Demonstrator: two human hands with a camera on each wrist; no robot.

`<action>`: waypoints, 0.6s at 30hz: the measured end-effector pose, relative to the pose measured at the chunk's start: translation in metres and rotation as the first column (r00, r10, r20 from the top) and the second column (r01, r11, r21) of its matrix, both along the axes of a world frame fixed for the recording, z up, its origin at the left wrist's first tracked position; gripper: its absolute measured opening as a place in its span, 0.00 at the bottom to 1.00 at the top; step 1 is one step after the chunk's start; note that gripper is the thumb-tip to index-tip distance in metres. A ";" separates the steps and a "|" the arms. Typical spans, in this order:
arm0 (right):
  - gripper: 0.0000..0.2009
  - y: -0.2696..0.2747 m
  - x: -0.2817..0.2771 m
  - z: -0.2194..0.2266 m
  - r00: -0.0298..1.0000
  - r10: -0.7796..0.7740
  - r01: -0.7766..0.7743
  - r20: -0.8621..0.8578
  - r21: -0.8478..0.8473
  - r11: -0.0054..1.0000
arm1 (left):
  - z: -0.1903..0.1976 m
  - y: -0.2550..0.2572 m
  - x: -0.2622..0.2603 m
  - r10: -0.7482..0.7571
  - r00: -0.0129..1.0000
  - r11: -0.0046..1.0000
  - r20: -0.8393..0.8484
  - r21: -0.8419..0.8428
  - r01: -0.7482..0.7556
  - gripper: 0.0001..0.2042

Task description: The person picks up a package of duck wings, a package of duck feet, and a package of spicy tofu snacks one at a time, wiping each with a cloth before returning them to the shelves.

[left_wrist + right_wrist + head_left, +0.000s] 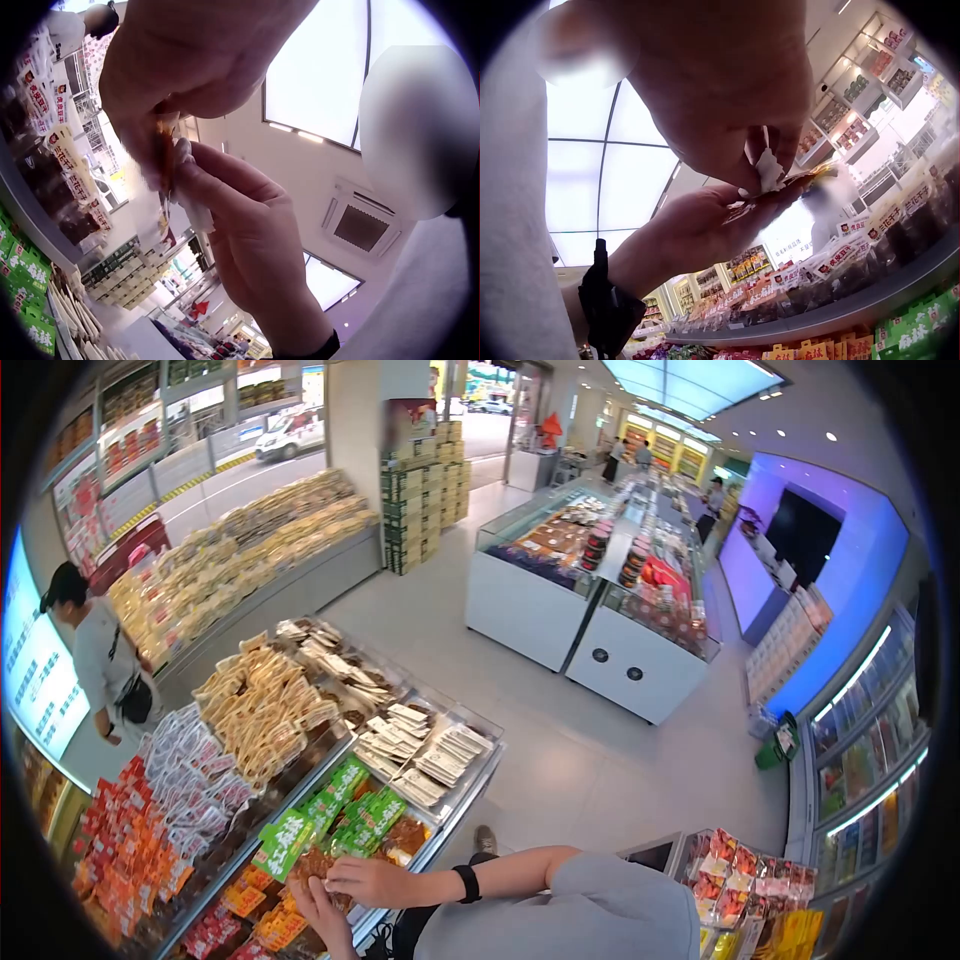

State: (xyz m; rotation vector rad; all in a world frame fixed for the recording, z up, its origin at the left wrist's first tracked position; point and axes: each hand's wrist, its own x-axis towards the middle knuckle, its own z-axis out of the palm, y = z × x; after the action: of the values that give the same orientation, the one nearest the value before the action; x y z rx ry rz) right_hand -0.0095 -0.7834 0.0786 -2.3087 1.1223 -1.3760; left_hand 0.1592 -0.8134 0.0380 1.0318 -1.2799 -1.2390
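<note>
Both hands meet over the display bin, low in the head view. The left hand (322, 920) holds a small shiny orange-brown packet (806, 180), seen from the side in the right wrist view. Close against it, the right hand (372, 882) pinches a crumpled white piece (769, 171) between thumb and fingers; whether this is part of the packet I cannot tell. In the left wrist view the right hand (251, 240) touches the packet's edge, and the left hand's fingertips are partly hidden. Green packets (365, 820) lie just beyond the hands.
Bins of red packets (120, 810), white-and-purple packets (195, 765) and tan packets (265, 710) stretch left. A person in grey (110, 660) stands at the far left. A glass-topped white counter (530, 610) stands ahead, across the grey floor (560, 760). More packets (735, 870) lie at right.
</note>
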 end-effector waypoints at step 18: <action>0.12 0.001 -0.016 0.005 0.999 -0.011 0.013 0.038 -0.049 0.999 | 0.067 0.020 -0.028 0.047 0.951 0.978 0.305 0.181 -0.107 0.27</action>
State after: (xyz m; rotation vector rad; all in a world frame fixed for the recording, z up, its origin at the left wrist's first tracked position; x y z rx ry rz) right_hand -0.0254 -0.7825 0.0838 -2.3030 1.1050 -1.4618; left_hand 0.1313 -0.7931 0.1047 1.4430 -1.3486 -1.1971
